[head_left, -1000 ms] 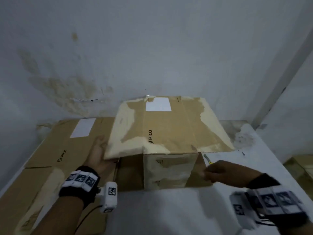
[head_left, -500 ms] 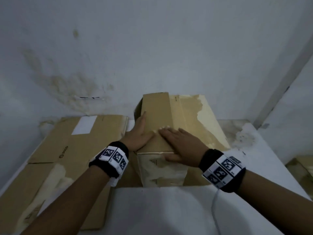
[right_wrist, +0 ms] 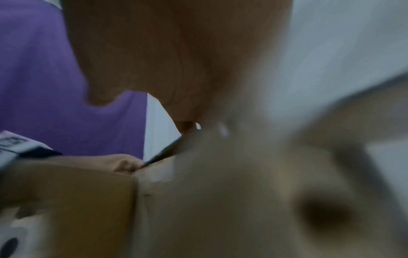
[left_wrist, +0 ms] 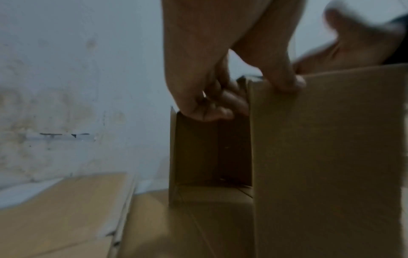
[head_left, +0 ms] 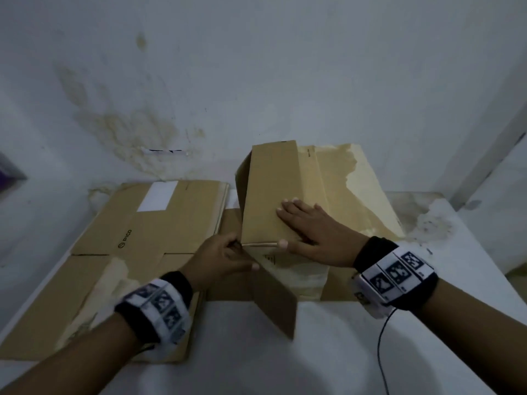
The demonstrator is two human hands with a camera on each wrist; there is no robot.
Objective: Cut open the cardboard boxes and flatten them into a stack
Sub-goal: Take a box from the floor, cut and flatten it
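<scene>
A worn brown cardboard box point(head_left: 336, 189) stands at the middle of the white table. My right hand point(head_left: 310, 226) lies flat on its folded top panel, fingers straight, pressing down. At the front left corner my left hand point(head_left: 228, 252) pinches a side flap point(head_left: 273, 297) that swings out toward me. In the left wrist view the left hand point(left_wrist: 253, 90) has its thumb on the flap's point(left_wrist: 331, 157) outer face and curled fingers behind it, with the box's open inside beyond. The right wrist view is blurred: the right hand's palm point(right_wrist: 176, 61) over cardboard point(right_wrist: 220, 192).
Flattened boxes point(head_left: 159, 232) lie stacked on the left of the table point(head_left: 285, 352), one with a white label. A stained wall point(head_left: 256, 67) stands close behind the box. A thin black cable point(head_left: 382, 346) hangs from my right wrist. Purple cloth point(right_wrist: 44, 87) shows on the right wrist view's left side.
The left hand left the box's top, dropped to the front left corner and pulled a side flap outward. The right hand stayed flat on the top panel.
</scene>
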